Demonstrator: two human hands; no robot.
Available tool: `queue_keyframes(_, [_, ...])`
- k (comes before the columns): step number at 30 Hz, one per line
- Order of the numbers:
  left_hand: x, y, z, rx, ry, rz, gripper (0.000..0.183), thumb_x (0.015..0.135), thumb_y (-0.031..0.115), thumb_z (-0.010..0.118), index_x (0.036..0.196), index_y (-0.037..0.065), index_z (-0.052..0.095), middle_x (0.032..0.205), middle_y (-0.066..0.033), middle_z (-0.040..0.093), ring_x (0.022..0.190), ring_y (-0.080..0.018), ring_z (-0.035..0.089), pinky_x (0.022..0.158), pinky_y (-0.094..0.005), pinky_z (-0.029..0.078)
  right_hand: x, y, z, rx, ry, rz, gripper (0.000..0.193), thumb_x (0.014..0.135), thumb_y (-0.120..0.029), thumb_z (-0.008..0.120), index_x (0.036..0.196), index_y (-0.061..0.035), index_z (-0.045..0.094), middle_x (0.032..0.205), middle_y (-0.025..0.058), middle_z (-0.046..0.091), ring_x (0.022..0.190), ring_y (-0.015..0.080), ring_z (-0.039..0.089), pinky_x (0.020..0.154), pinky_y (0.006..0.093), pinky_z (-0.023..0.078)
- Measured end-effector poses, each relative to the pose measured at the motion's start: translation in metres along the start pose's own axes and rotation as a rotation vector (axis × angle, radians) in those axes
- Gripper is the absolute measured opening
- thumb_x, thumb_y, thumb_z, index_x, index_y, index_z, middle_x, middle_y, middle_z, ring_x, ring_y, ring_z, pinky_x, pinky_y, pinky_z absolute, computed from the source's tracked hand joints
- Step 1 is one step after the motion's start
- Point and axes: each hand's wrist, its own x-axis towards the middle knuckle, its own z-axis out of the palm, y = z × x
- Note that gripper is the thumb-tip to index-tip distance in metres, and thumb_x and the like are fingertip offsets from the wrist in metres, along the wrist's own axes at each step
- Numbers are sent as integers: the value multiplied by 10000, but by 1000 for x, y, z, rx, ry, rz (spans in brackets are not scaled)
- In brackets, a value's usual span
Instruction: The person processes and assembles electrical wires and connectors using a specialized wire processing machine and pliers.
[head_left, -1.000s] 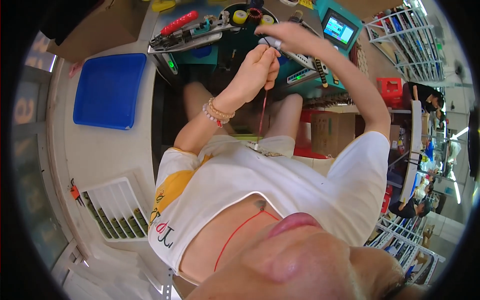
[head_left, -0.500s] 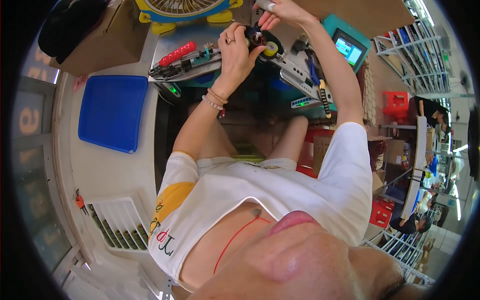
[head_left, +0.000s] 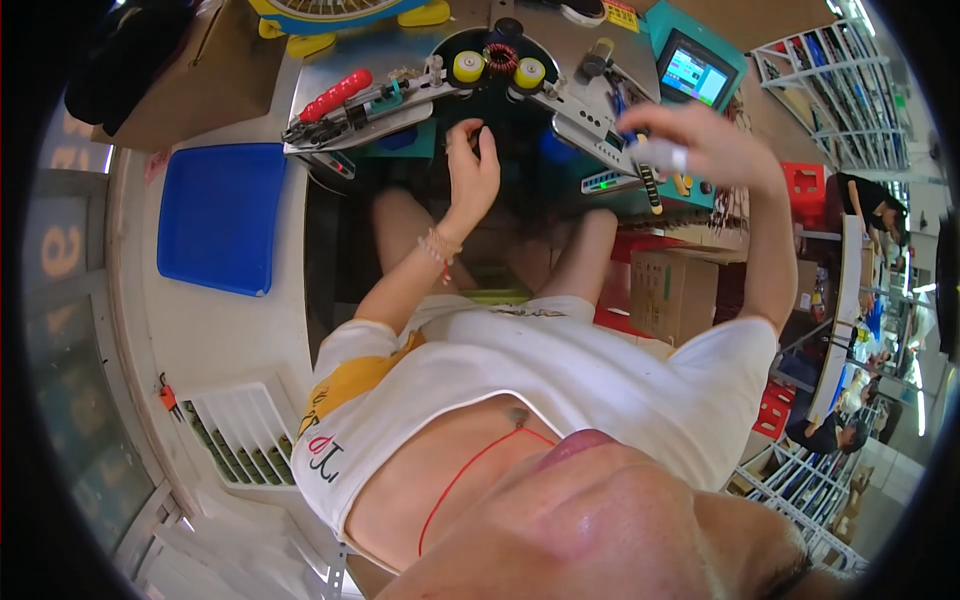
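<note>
A ring-shaped coil wound with dark red wire (head_left: 502, 58) sits in the machine, between a left yellow roller (head_left: 468, 67) and a right yellow roller (head_left: 530, 72). A black roller (head_left: 508, 31) touches or nearly touches its far side. My left hand (head_left: 472, 175) hovers on the near side of the rollers, clear of the coil. Its fingers are bent, the thumb stands apart, and nothing shows in it. Off to the right, my right hand (head_left: 705, 145) is smeared by motion, with fingers stretched out above the pliers (head_left: 622, 105) and a striped-handled tool (head_left: 648, 185). White wrapping covers one finger.
A teal control box with a lit screen (head_left: 697, 75) stands at the right. Left of the machine are a red-handled clamp (head_left: 335, 95), a blue tray (head_left: 220, 220) and a cardboard box (head_left: 200, 80). A white rack of dark green rolls (head_left: 240, 430) lies nearer me.
Both hands have left the coil and rollers. My left hand has drawn back toward me; my right hand has swung right and nearer. The coil between the rollers is now uncovered.
</note>
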Motion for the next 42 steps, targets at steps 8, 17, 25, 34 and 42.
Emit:
queue_keyframes(8, [49,-24,9,262,-230,219,274,979,206,512,1154,5,576,980,-195,651,918,-364,620,788,-412,470,-75,-4,79,116,67,116,284,934,-192,616,1163,-29,580,857,155,646,767,291,630,699,362,492])
queue_keyframes(17, [30,135,0,-613,-471,-759,238,1018,161,419,1086,-43,520,600,62,368,456,-47,315,412,-206,221,-85,16,98,128,122,12,268,935,-199,610,1135,-20,596,886,154,651,814,296,635,732,363,496])
queue_keyframes(25, [123,134,-12,-888,-645,-626,312,1027,146,427,1256,-63,466,954,-120,620,836,-187,651,725,-277,561,20,19,68,-40,247,-185,286,928,-190,577,1151,-15,612,987,147,673,896,249,648,822,341,493])
queue_keyframes(34, [114,158,-127,1119,-280,488,303,902,334,662,769,65,702,714,-178,649,661,-346,630,603,-412,499,168,19,104,-492,980,-82,504,671,-28,703,1135,-120,527,1078,125,514,1033,367,572,916,468,400])
queue_keyframes(42, [124,171,-196,-377,-159,334,497,1028,281,478,572,87,441,523,-7,409,445,-86,344,434,-256,248,175,32,109,-570,1150,-177,462,660,-4,674,1090,-91,531,1077,130,509,1016,350,590,860,455,439])
